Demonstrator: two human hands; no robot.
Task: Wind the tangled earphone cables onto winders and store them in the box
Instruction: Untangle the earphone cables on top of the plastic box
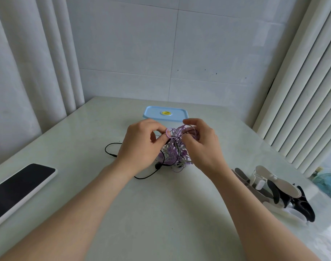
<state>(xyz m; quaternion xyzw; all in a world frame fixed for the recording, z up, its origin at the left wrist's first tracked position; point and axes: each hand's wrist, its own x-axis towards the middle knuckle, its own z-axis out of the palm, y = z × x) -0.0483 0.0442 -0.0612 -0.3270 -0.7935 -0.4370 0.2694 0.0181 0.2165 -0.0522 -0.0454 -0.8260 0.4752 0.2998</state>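
Observation:
A tangle of purple and grey earphone cables [175, 153] is lifted off the pale table [161, 213], mixed with a black cable [112, 150] that trails left and down onto the tabletop. My left hand [140, 146] pinches a purple loop at the tangle's upper left. My right hand [200, 143] grips loops on the upper right side. Behind the hands stands the box with a light blue lid [165, 113] and a yellow sticker. Black and white winders [285, 193] lie in a heap at the right.
A dark phone in a white case [17, 187] lies at the left edge of the table. Pleated curtains hang at left and right, with a tiled wall behind. A small teal fan [328, 182] shows at the far right.

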